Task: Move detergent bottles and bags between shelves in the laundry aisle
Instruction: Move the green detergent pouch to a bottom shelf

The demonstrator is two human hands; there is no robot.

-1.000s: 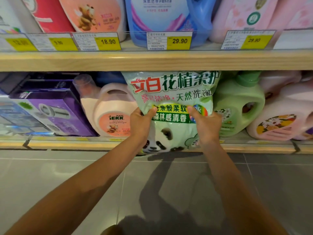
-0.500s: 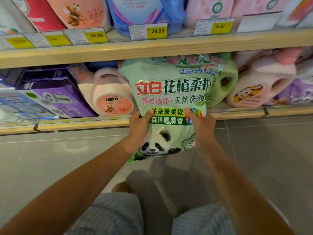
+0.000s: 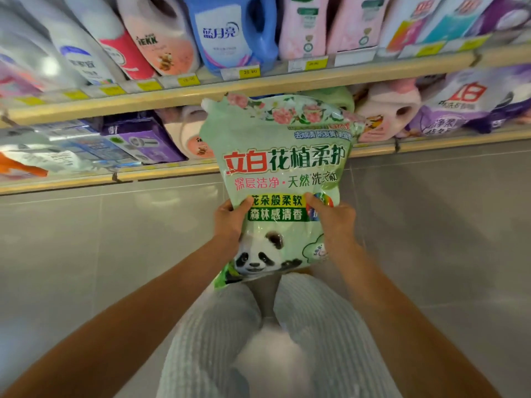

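green bag [image 3: 283,168] reads 立白花植柔护, then 深层洁净·天然洗衣, 花朵般柔软 and 森林感清香. blue bottle [image 3: 230,33] up top says 蓝月亮, tag under it [image 3: 249,72] looks like 29.90. peach bottle [image 3: 161,44] says IEKK.

A shop's laundry aisle: wooden shelves [image 3: 258,87] carry detergent bottles [image 3: 230,33] above yellow price tags [image 3: 249,72], over grey tiled floor [image 3: 86,239].

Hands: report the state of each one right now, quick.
Left hand: closed on the green panda detergent bag, gripping its left edge.
Right hand: closed on the same bag, gripping its right edge.
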